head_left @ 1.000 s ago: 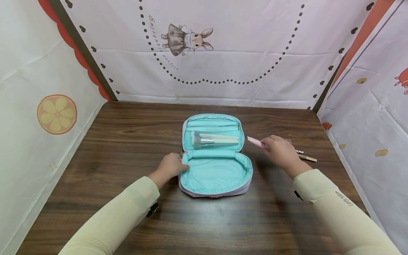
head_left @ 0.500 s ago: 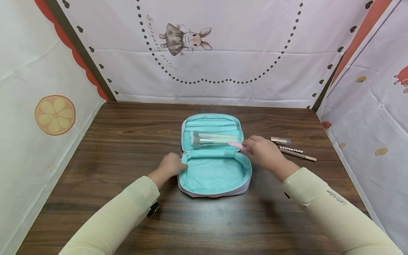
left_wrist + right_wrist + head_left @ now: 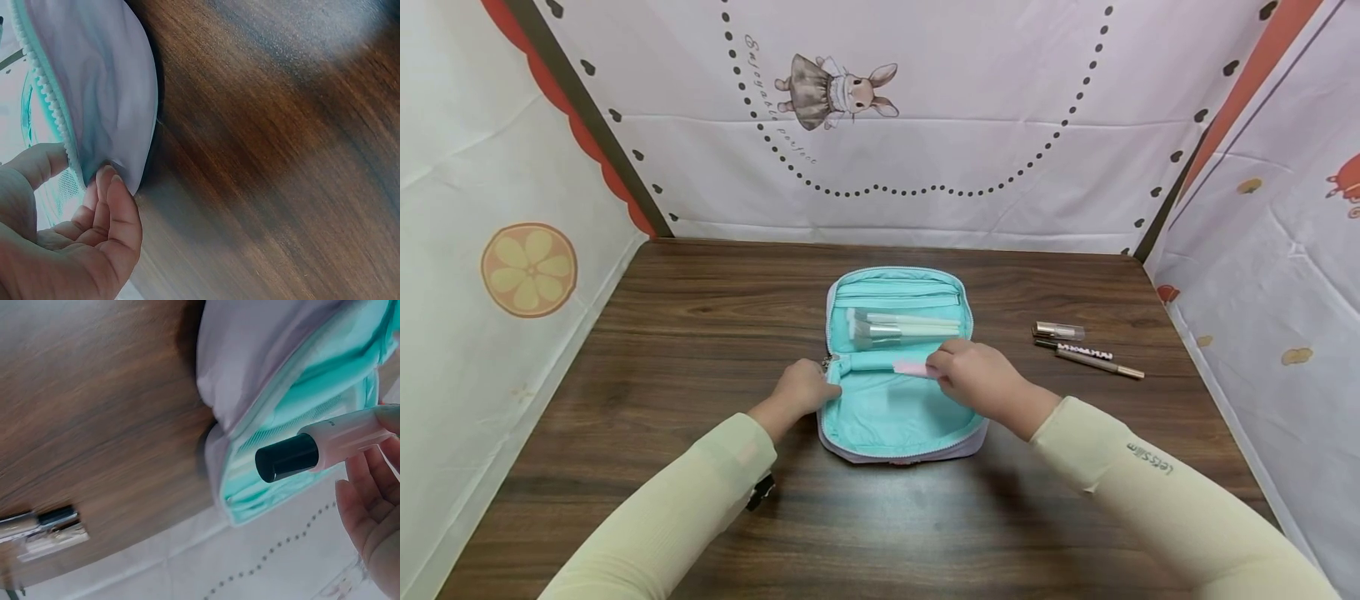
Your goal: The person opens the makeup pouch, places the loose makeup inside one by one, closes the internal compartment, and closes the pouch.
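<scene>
An unfolded makeup bag [image 3: 895, 425], lilac outside with turquoise lining, lies on the table. My left hand [image 3: 802, 388] pinches the left wall of its near half; the left wrist view shows the thumb inside the zipper edge and the fingers against the lilac fabric [image 3: 115, 81]. With my right hand [image 3: 981, 375] I hold a pink cosmetic tube [image 3: 350, 434] with a black cap [image 3: 287, 458]. It lies sideways above the bag, near the fold; in the head view its capped end is hidden by the hand. Makeup brushes [image 3: 917, 330] lie in the far half, apparently behind a clear pocket.
Right of the bag on the wooden table [image 3: 715, 333] lie a clear-and-gold tube [image 3: 1058, 331], a patterned pen-like stick [image 3: 1078, 350] and a slim brownish-gold pen-like tube [image 3: 1101, 364]. Printed cloth walls [image 3: 925, 150] enclose the table at the back and sides.
My right hand has carried the pink tube leftward from right of the bag to over its fold, uncovering the cosmetics on the right. The left hand has kept its hold on the bag.
</scene>
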`<state>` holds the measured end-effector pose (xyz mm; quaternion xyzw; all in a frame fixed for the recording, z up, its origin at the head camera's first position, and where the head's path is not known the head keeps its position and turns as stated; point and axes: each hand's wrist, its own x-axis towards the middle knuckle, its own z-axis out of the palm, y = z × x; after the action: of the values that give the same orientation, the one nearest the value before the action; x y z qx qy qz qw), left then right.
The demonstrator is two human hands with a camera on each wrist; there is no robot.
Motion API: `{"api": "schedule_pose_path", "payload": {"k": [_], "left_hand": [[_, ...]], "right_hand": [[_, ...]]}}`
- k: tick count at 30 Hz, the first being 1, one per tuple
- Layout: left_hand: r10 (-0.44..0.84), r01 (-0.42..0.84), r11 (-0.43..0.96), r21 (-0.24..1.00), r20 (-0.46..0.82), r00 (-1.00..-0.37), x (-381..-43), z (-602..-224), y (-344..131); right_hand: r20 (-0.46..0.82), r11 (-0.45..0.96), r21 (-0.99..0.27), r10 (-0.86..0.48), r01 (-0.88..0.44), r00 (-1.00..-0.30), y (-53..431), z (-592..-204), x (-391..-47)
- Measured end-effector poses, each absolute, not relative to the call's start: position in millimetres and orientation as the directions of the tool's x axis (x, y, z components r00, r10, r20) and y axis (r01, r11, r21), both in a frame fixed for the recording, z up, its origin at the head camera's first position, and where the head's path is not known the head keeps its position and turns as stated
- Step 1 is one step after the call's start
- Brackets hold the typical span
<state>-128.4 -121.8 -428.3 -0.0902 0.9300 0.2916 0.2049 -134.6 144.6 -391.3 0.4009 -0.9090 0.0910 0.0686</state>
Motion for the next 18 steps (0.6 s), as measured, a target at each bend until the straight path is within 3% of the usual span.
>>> {"api": "schedule_pose_path", "payload": {"k": [8,18], "left_hand": [[-0.042,-0.278,0.817,0.506,-0.427,-0.903,-127.9,-428.6,-122.4],[-0.041,-0.27,0.828,0.491,-0.427,-0.903,-128.3,-428.3,-122.3]], "right_hand": [[0.068,0.645,-0.123,-0.753,-0.755,-0.654,123.4,-398.8,-127.0],[0.0,0.615,-0.116,-0.785,-0.78,-0.619,106.3,-410.7,-119.0]]}}
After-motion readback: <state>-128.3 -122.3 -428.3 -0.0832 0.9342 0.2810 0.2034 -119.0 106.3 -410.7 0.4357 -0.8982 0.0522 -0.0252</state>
